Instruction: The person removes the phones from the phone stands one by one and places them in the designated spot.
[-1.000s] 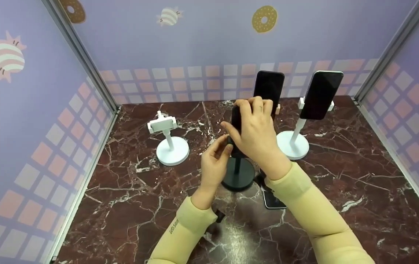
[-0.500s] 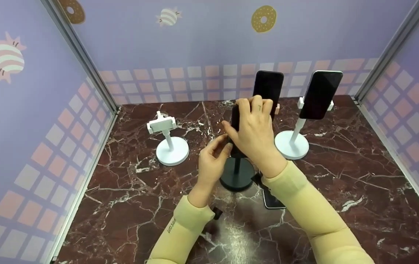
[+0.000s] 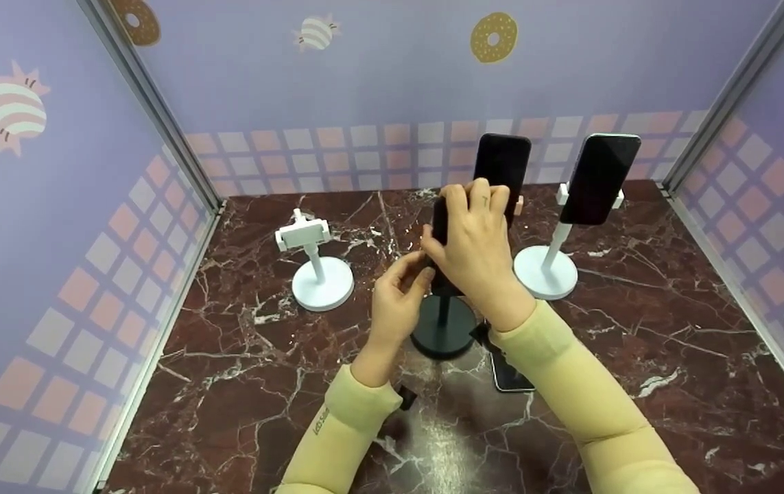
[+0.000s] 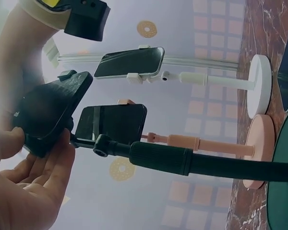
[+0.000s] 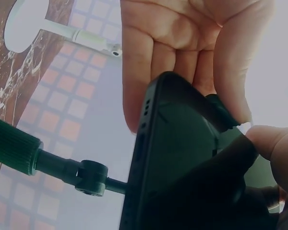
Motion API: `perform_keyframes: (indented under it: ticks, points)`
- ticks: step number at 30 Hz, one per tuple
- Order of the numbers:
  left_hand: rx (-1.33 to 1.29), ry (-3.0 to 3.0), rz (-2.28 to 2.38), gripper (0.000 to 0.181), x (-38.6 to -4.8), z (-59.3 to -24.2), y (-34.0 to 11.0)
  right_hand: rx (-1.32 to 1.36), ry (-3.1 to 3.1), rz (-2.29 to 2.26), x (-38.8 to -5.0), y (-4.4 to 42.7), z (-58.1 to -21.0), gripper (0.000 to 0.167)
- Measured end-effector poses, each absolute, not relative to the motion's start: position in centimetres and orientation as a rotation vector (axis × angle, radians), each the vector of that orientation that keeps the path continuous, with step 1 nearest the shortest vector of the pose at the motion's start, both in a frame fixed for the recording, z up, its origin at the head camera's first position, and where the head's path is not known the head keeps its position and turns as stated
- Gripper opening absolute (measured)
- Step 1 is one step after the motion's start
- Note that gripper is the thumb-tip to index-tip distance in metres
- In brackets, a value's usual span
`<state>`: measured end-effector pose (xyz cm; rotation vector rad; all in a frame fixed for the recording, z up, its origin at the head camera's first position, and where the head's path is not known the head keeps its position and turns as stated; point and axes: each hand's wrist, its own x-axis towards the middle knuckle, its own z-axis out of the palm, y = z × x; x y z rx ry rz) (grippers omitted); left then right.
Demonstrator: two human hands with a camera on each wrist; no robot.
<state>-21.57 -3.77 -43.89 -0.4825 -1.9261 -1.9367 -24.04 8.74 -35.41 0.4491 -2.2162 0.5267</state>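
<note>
A black smartphone [image 3: 440, 219] sits at the head of a dark green phone stand [image 3: 443, 328], in front of me. My right hand [image 3: 479, 250] holds the phone from above, fingers over its upper edge and thumb at its left edge. My left hand [image 3: 397, 298] pinches the stand's clamp at the phone's left side. In the left wrist view, the left thumb and fingers lie round the clamp's dark lower jaw, and the phone [image 4: 53, 105] rests tilted in the holder. Right-hand fingers hide part of the phone in the head view.
A white stand [image 3: 323, 283] with a bare holder stands left. At the right, another white stand [image 3: 547, 273] bears a phone [image 3: 601, 178]. Behind my right hand, a pink stand [image 4: 259, 151] holds a black phone [image 3: 503, 161]. Another phone [image 3: 512, 374] lies on the marble table under my right sleeve.
Over the last second my left hand and the green stand have shifted slightly left. My right thumb has drawn in against the phone's left edge. The other stands stay put.
</note>
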Motion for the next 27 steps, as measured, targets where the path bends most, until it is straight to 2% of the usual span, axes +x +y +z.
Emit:
perform_keyframes:
  ticks: [15, 27]
  points:
    - [-0.438, -1.906, -1.897, 0.024, -21.29, -43.95, -3.27, 0.47, -2.174, 0.543, -24.32, 8.86, -35.38, 0.037]
    - [-0.423, -1.873, -1.968, 0.024, -21.17, -43.86, -3.42, 0.548, -2.187, 0.547, -24.2, 9.17, -35.22, 0.042]
